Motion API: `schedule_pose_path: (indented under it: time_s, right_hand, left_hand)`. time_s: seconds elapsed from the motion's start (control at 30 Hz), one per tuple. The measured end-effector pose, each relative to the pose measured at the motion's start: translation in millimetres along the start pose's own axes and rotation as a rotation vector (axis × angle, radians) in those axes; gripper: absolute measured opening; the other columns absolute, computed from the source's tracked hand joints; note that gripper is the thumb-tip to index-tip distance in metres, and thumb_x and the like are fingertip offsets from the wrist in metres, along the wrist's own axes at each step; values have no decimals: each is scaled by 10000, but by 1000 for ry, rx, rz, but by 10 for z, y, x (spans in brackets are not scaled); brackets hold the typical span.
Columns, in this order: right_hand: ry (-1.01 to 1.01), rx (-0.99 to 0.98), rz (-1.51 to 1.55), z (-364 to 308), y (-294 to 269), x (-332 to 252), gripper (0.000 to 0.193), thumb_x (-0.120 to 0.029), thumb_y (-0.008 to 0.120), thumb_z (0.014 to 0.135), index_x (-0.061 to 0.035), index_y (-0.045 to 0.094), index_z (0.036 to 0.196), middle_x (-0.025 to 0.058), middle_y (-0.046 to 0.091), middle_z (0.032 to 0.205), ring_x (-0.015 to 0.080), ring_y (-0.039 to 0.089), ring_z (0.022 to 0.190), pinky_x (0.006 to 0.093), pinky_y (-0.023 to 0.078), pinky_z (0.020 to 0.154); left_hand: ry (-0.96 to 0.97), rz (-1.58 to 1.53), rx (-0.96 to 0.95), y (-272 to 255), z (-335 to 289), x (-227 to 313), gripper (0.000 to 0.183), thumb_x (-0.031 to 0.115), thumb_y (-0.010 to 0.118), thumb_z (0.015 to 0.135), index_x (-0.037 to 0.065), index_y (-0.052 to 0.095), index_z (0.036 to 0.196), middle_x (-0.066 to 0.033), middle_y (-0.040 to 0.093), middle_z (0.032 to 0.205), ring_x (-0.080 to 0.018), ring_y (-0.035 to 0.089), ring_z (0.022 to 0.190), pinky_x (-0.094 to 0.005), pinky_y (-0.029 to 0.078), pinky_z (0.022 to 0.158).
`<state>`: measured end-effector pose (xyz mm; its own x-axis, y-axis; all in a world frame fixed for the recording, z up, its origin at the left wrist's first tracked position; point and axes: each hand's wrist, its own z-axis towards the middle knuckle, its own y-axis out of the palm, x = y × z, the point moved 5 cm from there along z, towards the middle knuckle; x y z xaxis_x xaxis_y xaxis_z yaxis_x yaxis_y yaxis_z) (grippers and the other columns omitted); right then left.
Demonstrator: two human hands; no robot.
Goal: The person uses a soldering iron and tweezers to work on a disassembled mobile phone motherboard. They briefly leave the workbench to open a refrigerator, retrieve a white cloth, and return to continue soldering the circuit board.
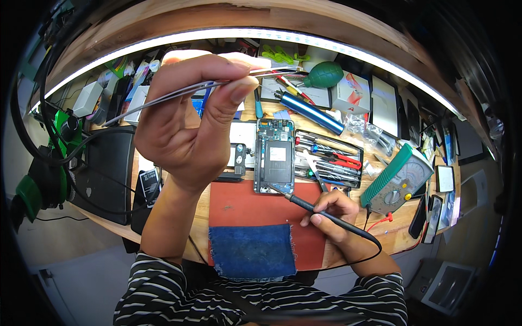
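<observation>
Holding a thin metal wire [179,93] pinched between thumb and fingers of my left hand [190,114], raised up close to the camera. My right hand [333,213] is closed around a black soldering iron [326,216], pen-style; its tip touches the lower edge of the opened phone [274,156] just ahead of it.

The phone lies back-off, showing a dark metal frame, a grey shield and a blue-green board at the top. It sits at the far edge of a smooth red mat [255,209]; a frayed blue denim patch [252,251] lies on the mat, between my forearms.

Packages:
- white box with red-orange mark [350,89], far beyond my right hand
- small black rectangular battery with white label [148,181], just left of my left wrist
- flat white box [88,98], far left

To the right of the phone: black tray of screwdrivers [329,158], mixed plastic handles. Right of my right hand: green-edged analogue meter [399,176]. Green rubber blower bulb [324,74] is far ahead, with a glossy blue metal cylinder [311,112] nearer.
</observation>
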<state>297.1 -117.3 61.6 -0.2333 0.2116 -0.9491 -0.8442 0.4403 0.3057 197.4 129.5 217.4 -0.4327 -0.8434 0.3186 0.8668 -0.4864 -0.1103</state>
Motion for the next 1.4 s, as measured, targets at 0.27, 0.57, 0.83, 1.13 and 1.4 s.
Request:
schedule_pose_path:
  time_s: [0.27,0.57,0.83,1.13,1.4]
  right_hand:
    - [37,59,-63,-12,-41,22,183,-4,749,908,-27,571,946,68,683,821,110,703,750,226,529,659]
    - [34,57,-73,-21,-38,3,193,13,757,897,-23,572,941,66,677,826,106,702,746,218,527,652]
    - [-17,35,-167,-43,-22,-19,202,29,773,873,-17,584,929,64,647,854,108,694,750,225,531,651]
    - [-23,-18,-268,-36,-20,-21,216,36,715,901,-26,511,939,120,638,786,181,706,698,284,562,645]
    - [-30,-17,-265,-47,-27,-18,217,38,723,896,-21,518,938,123,647,796,177,705,696,279,559,640]
  left_hand:
    - [54,-118,-20,83,-66,-15,203,-13,759,894,-22,645,1062,-133,682,960,-259,684,919,-327,524,858]
    - [78,-33,-87,86,-45,8,205,-69,742,883,-60,638,1059,-151,640,979,-277,709,893,-378,604,853]
    - [164,42,-135,79,3,66,225,-62,760,870,-58,650,1065,-142,650,965,-260,696,871,-327,575,792]
    - [167,20,-141,88,4,77,234,-47,765,871,-61,648,1074,-156,645,987,-257,691,873,-330,575,797]
    - [180,60,-162,78,-3,91,243,-70,758,870,-54,645,1085,-139,651,1008,-267,693,877,-347,553,820]
